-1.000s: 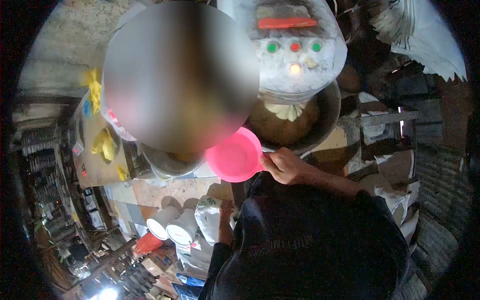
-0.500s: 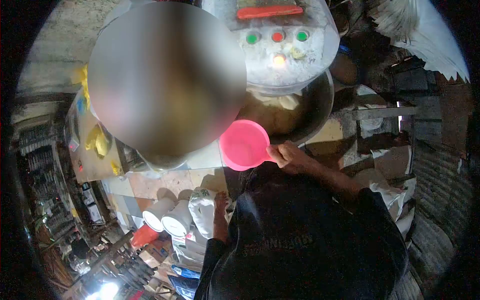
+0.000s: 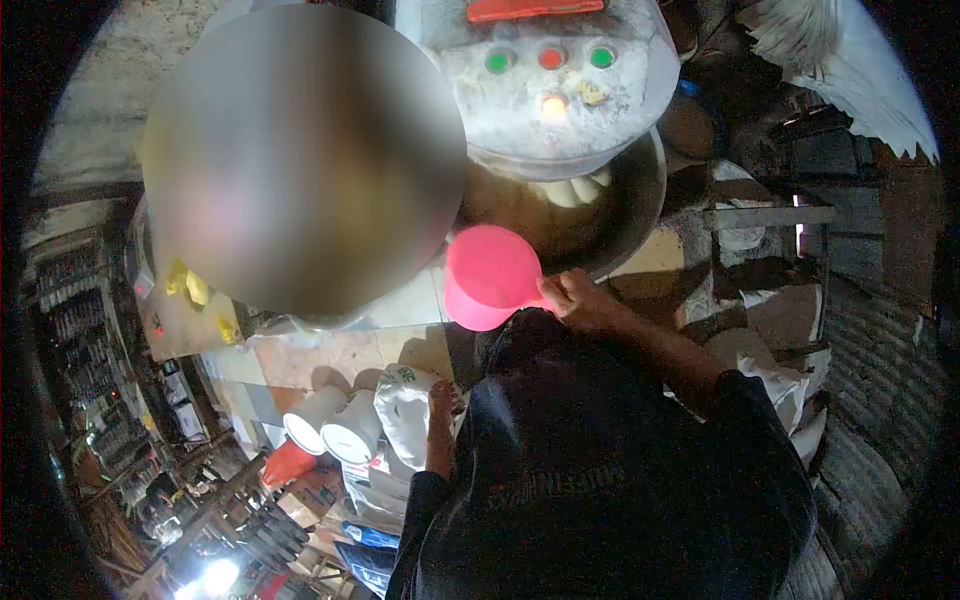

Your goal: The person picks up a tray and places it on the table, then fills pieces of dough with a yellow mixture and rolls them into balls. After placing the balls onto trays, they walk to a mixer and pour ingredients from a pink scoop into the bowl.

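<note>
My right hand [image 3: 578, 298] grips the handle of a round pink scoop [image 3: 490, 275]. I hold the scoop level just beside the near rim of a large metal mixing bowl [image 3: 640, 205]. Pale dough [image 3: 572, 190] lies in the bowl under a flour-dusted mixer head [image 3: 550, 100] with green and red buttons and a lit orange lamp. My left hand [image 3: 440, 398] hangs low against a white sack [image 3: 405, 405]; its fingers are too small and dark to read.
Another person, shown blurred [image 3: 300, 160], stands close on the left across the tiled counter [image 3: 340, 355]. Two white tubs [image 3: 335, 428] and a red cone-shaped item [image 3: 285, 465] sit below the sack. Yellow items [image 3: 185, 285] lie on a shelf at left. Dark clutter fills the right.
My right hand has carried the pink scoop up and to the right, closer to the bowl's rim. The view has tilted slightly; my left hand stays at the sack.
</note>
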Motion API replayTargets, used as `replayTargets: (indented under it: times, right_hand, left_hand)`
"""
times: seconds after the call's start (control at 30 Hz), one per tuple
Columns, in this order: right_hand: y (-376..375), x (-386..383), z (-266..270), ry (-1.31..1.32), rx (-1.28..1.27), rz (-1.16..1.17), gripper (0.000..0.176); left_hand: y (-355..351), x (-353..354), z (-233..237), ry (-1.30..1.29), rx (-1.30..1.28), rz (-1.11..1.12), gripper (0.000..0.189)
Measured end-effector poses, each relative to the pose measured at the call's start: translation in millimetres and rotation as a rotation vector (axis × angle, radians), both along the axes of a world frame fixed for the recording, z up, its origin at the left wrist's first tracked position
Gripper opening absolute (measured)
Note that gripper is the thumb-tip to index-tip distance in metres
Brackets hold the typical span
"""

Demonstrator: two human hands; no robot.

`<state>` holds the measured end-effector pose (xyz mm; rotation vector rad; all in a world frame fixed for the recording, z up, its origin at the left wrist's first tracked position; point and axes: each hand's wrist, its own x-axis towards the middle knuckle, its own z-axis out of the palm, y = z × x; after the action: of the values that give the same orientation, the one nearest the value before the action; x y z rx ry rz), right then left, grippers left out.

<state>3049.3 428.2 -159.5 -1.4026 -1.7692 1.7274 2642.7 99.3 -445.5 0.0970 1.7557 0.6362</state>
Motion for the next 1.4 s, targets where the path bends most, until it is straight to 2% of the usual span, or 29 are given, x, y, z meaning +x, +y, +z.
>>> replayTargets:
  times: [0.07, 0.13, 0.17, 0.23, 0.37, 0.4, 0.43, 0.53, 0.67, 0.73, 0.77, 0.83, 0.87, 0.93, 0.97, 1.03, 1.07, 1.13, 1.17, 1.23, 1.4]
  right_hand:
    - [2.8, 0.7, 5.1, -0.004, -0.043, 0.004, 0.041]
    - [5.5, 0.7, 10.1, -0.049, -0.082, 0.034, 0.04]
    - [5.4, 0.4, 11.0, -0.05, -0.082, 0.034, 0.04]
    - [5.3, 0.3, 12.0, 0.033, -0.15, -0.004, 0.04]
    - [2.5, -2.0, 1.9, 0.026, -0.133, -0.022, 0.041]
    - [3.0, -2.5, 2.5, 0.032, -0.133, -0.021, 0.041]
    - [3.6, -2.6, 2.9, 0.037, -0.133, -0.02, 0.041]
    - [4.4, -2.6, -4.3, 0.059, -0.162, 0.006, 0.042]
    - [2.9, -3.3, -14.3, 0.034, -0.194, -0.001, 0.042]
    - [1.5, -5.3, -18.5, 0.079, -0.108, -0.028, 0.041]
    - [0.2, -7.0, -23.0, 0.078, -0.11, -0.029, 0.041]
    - [-2.3, -9.4, -31.2, 0.118, -0.109, -0.063, 0.04]
    - [0.6, -7.9, -25.4, 0.117, -0.109, -0.064, 0.04]
    - [8.4, -3.3, -8.9, -0.005, -0.137, 0.069, 0.038]
    - [8.0, -3.0, -11.4, -0.005, -0.138, 0.067, 0.038]
    - [6.5, -2.4, -18.3, 0.032, 0.09, 0.14, 0.037]
    - [7.5, -3.0, -13.3, 0.031, 0.09, 0.14, 0.037]
    - [10.2, -4.9, 0.7, 0.077, -0.229, -0.008, 0.038]
    - [9.2, -5.3, -2.3, 0.077, -0.229, -0.008, 0.038]
    - [6.1, -7.2, -15.4, 0.129, -0.116, -0.04, 0.042]
    - [2.3, -7.8, -30.4, 0.057, -0.116, -0.024, 0.046]
  left_hand:
    - [1.8, 1.4, 1.4, -0.009, -0.038, -0.009, 0.028]
    - [12.1, 11.6, 23.2, -0.009, -0.039, 0.143, 0.029]
    - [16.8, 15.0, 36.3, -0.009, -0.04, 0.143, 0.029]
    - [38.4, 30.0, 76.9, 0.034, 0.075, -0.07, 0.03]
    - [37.6, 31.2, 68.6, 0.169, 0.05, -0.185, 0.031]
    - [20.6, 18.5, 41.5, 0.105, 0.032, -0.091, 0.033]
    - [16.2, 15.4, 33.7, 0.041, 0.013, 0.004, 0.035]
    - [33.9, 29.9, 65.7, 0.13, -0.045, -0.082, 0.036]
    - [26.7, 23.1, 53.7, 0.126, -0.073, -0.092, 0.037]
    - [23.3, 20.3, 51.5, 0.079, -0.068, -0.066, 0.035]
    - [29.1, 26.1, 64.5, 0.077, -0.07, -0.066, 0.035]
    - [55.0, 46.6, 111.7, 0.252, 0.033, -0.282, 0.03]
    - [58.8, 47.6, 115.4, 0.25, 0.033, -0.283, 0.03]
    - [69.7, 53.0, 127.9, 0.375, -0.035, -0.471, 0.025]
    - [64.7, 49.0, 121.0, 0.374, -0.036, -0.473, 0.025]
    - [42.9, 31.8, 86.5, 0.32, 0.283, -0.416, 0.024]
    - [33.6, 23.3, 68.0, 0.319, 0.283, -0.416, 0.024]
    - [31.7, 18.9, 55.1, 0.029, 0.177, 0.041, 0.024]
    - [31.3, 18.4, 55.7, 0.029, 0.177, 0.04, 0.024]
    - [48.5, 30.5, 84.4, 0.214, 0.079, -0.201, 0.024]
    - [53.1, 40.4, 98.9, 0.295, 0.198, -0.239, 0.025]
